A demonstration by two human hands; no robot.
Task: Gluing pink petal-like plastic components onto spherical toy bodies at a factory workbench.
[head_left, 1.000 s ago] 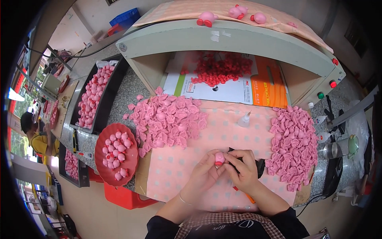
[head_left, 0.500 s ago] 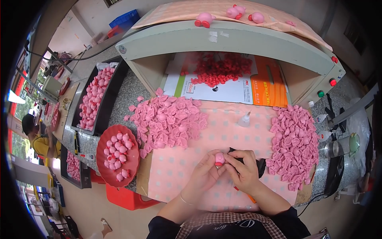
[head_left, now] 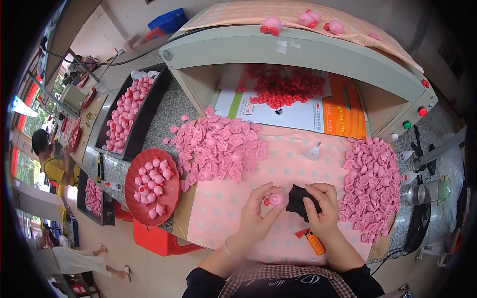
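A person is sitting at a table (head_left: 164,116) covered by a pink polka-dot cloth (head_left: 218,218), seen from above, both forearms coming in from the lower edge. Beyond the fingers, a pale green hood-like cabinet (head_left: 298,49) is standing across the far side, with a heap of small red pieces (head_left: 285,89) lying inside its opening. Far to the left of the fingers, a long black tray (head_left: 144,116) is holding round pink figures. Just beyond the left fingers, a broad pile of pink shell pieces (head_left: 218,149) is lying on the cloth; a second pile (head_left: 370,184) is lying just right of the right fingers. A red round dish (head_left: 171,193) of finished pink figures is resting to the left of the left hand. A small white glue bottle (head_left: 313,150) is standing upright beyond the right fingers, and an orange lighter (head_left: 314,243) is lying beside the right wrist.

The left hand (head_left: 256,216) is curling its fingers (head_left: 263,191) closed around a small pink ball-shaped figure with red feet (head_left: 275,199), held above the cloth between the two hands. The right hand (head_left: 323,211) is pinching a black cloth (head_left: 298,202) closed in its fingers, touching the figure.

The figure looks small and smooth, so a loose pinch could let it slip and roll into the nearby piles. Pressing too hard with the black cloth could knock a foot loose.
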